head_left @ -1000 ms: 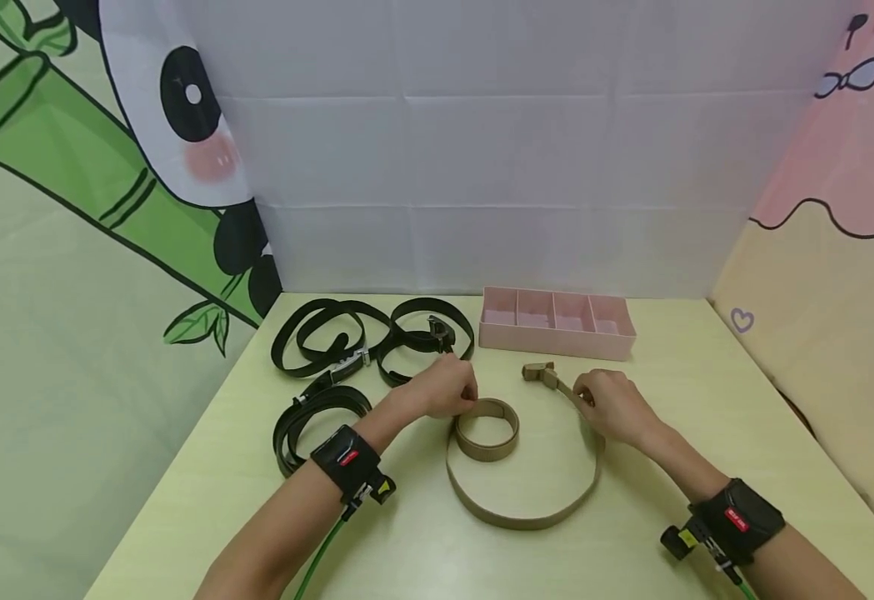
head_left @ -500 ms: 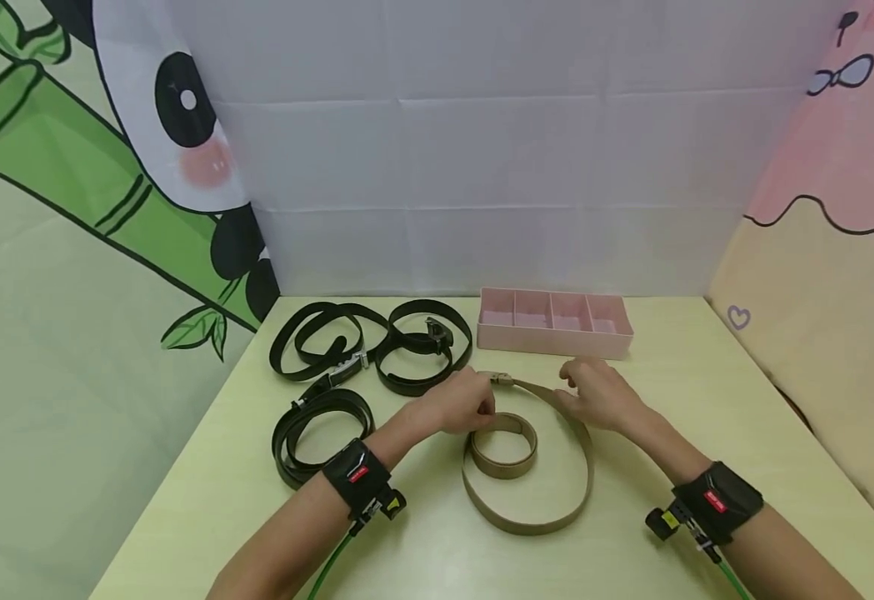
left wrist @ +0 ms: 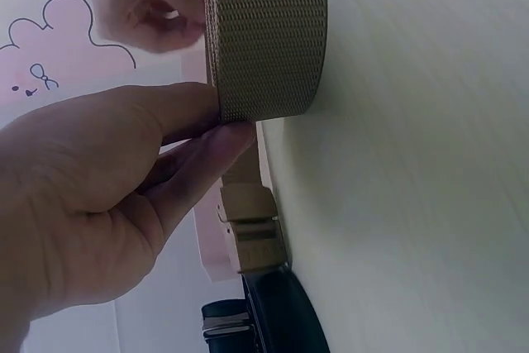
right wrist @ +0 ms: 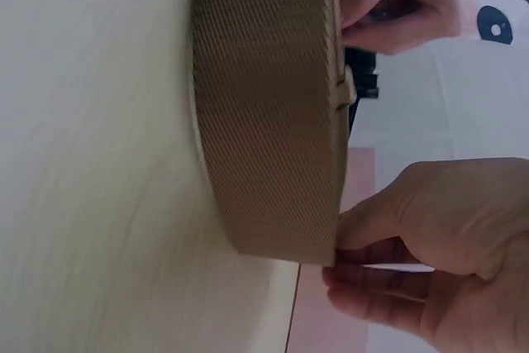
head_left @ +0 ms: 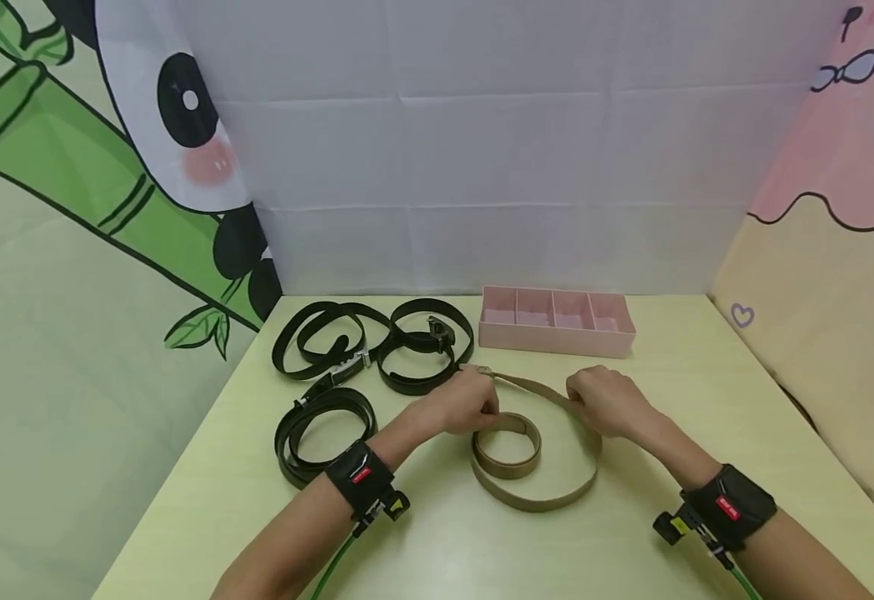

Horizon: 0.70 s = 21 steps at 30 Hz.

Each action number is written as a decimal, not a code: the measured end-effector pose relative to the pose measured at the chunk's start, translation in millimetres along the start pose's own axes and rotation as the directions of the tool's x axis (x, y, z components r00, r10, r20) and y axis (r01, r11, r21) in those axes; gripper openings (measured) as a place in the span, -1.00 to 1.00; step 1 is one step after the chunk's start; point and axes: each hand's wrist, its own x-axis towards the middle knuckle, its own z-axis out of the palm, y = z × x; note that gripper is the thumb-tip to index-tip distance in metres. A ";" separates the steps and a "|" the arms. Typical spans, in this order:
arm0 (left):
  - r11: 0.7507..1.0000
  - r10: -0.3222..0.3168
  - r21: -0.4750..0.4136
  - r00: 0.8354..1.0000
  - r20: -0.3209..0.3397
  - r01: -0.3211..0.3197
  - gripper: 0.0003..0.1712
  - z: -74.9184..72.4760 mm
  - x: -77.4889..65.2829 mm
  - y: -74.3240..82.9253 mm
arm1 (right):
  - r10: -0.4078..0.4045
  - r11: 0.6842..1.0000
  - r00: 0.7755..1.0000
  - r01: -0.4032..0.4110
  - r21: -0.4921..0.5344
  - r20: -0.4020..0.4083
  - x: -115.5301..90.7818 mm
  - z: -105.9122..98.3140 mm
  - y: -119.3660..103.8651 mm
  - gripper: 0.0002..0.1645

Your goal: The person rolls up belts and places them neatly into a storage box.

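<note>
A tan webbing belt stands on edge on the table, its inner part rolled into a small coil inside a wider open loop. My left hand pinches the upper edge of the coil between thumb and fingers, as the left wrist view shows on the woven strap. At the right side of the loop, my right hand pinches the strap's top edge; the right wrist view has the thumb and fingertips right at the webbing. Beyond the left hand lies the belt's tan buckle.
Left of the hands lie several coiled black belts, one near the left forearm and others farther back. A pink tray with several compartments stands at the back. Behind the pale table hangs a white cloth.
The buckle end has swung left from beside the right hand to just beyond the left. The right hand loosened, then took the strap's edge again. The left hand and coil shifted slightly right.
</note>
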 end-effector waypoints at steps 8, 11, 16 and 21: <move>1.000 -0.007 -0.007 1.000 0.017 0.007 -0.69 -0.7 2.9 8.3 | -0.085 0.987 0.995 0.077 -0.138 -0.052 17.4 8.2 28.7 -0.73; 1.000 0.006 0.015 1.000 0.013 -0.006 -0.69 -0.9 5.4 10.3 | -0.060 0.997 0.997 0.059 -0.043 -0.043 18.5 7.2 38.7 -0.79; 0.995 0.053 0.091 0.999 -0.012 -0.051 -0.69 -0.1 8.0 13.0 | -0.084 0.988 0.996 0.088 0.126 -0.041 23.1 6.5 52.1 -0.79; 0.996 0.039 0.078 0.999 0.003 -0.040 -0.69 3.1 10.4 15.3 | -0.056 0.968 0.997 0.066 0.243 -0.048 26.9 9.0 64.4 -0.72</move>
